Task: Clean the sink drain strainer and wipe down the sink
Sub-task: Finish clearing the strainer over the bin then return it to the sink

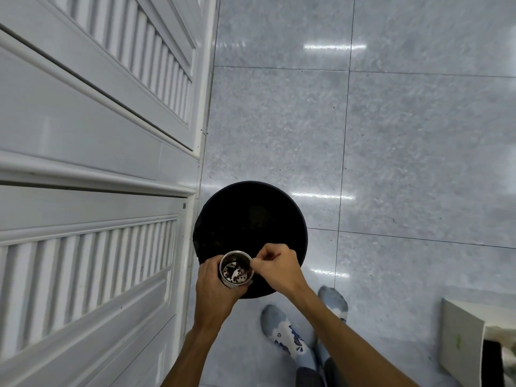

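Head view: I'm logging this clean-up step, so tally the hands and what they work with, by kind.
Round metal drain strainer holding dark debris: 1
Round black bin beneath it: 1
Bare hands, left hand and right hand, both holding the strainer: 2
Total: 4

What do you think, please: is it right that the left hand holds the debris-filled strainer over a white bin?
Not quite: the head view shows the bin is black, not white. The left hand does hold the debris-filled strainer over it.
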Demonstrator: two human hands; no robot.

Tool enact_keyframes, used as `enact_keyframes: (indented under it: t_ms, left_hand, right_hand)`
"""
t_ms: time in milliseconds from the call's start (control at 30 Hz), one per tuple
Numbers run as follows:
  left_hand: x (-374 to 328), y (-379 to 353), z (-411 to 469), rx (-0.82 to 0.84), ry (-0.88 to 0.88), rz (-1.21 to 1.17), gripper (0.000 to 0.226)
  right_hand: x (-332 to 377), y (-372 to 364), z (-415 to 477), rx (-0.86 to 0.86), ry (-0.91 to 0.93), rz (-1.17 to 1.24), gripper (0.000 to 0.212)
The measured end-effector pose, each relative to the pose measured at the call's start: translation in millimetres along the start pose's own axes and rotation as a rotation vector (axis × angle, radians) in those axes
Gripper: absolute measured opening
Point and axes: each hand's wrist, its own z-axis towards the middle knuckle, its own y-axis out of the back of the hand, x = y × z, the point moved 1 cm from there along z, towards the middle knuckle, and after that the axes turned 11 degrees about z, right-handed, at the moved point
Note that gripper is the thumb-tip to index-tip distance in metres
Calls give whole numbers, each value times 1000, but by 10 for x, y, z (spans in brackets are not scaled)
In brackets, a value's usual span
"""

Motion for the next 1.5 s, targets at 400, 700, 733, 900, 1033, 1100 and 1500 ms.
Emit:
enact_keyframes:
  t_ms: [400, 700, 733, 900, 1033, 1100, 1500]
  left_hand:
    - [-53, -34, 8, 28, -33, 9, 76]
    - [-66, -79, -40, 34, -1, -17, 76]
    - [-62, -73, -39, 30, -4, -16, 76]
    - [-88, -78, -45, 30, -8, -14, 73]
    - [-103, -67, -27, 50, 0, -3, 75]
    - [-113, -60, -18, 42, 10, -5, 76]
    - [-145, -41, -29, 51, -23, 5, 73]
  right_hand:
    - [13, 25, -53, -24, 24, 64, 16]
    - [-26, 106, -42, 35, -12, 88, 15]
    - [-27, 95, -47, 81, -27, 53, 13]
    - [-36, 142, -48, -22, 14, 57, 22]
    - [-47, 104, -70, 6, 13, 5, 23]
    - [-43, 111, -62, -54, 29, 50, 22]
    - [-39, 108, -28, 78, 61, -32, 10]
